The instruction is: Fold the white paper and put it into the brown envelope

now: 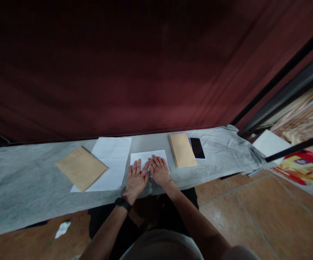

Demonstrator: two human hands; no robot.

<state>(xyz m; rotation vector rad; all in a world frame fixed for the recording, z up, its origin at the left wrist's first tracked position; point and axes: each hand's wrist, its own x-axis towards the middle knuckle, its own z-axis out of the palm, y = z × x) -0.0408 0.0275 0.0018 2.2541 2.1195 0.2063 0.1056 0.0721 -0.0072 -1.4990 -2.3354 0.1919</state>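
A small white sheet of paper [149,154], perhaps folded, lies on the grey cloth-covered bench in front of me. My left hand [137,179] rests flat on its left part, fingers spread. Flat on the right part lies my right hand [159,169], its fingers stretched out and its thumb close to the left one. Both hands hide much of the paper's near edge. Left of them, larger white paper [115,155] is partly covered by a tilted brown envelope [82,168]. To the right sits a stack of brown envelopes [182,150].
A dark-screened phone [197,148] lies beside the envelope stack. Grey cloth [221,155] covers the narrow bench. Behind it hangs a dark red curtain [145,90]. A red and yellow printed box [305,169] is at the far right. A white scrap [62,229] lies on the tiled floor.
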